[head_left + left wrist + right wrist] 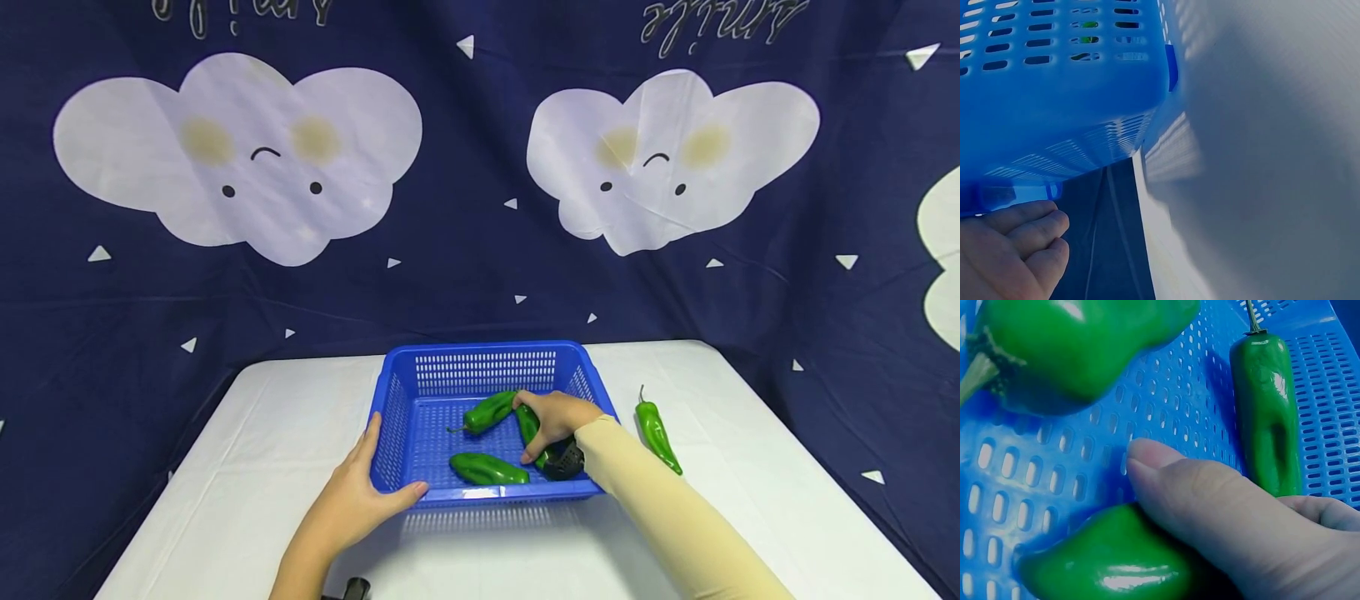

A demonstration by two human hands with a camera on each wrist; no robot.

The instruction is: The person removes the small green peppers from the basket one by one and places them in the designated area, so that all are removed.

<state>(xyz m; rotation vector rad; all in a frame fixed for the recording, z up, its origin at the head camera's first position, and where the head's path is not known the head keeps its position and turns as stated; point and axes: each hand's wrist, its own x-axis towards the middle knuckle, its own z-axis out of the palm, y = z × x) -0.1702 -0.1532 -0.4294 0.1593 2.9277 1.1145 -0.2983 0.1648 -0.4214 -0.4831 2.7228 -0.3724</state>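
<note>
Inside the blue basket (480,497), my right hand (555,417) reaches over a long green pepper (529,427), with thumb and fingers spread wide about it. In the right wrist view, the thumb (1204,487) stretches across that pepper, its tip pointing over the slotted floor. A second green pepper (489,412) lies at the fingertips, its stem toward the left. Nearer the front wall is a third green pepper (489,469). My left hand (356,492) rests at the basket's front left corner, fingers straight along the left side and thumb on the front rim.
A fourth green pepper (657,435) lies on the white tablecloth (285,433) to the right of the basket. Behind the table hangs a dark blue curtain (480,275) with clouds. A small black object (356,588) shows at the bottom, near the left wrist.
</note>
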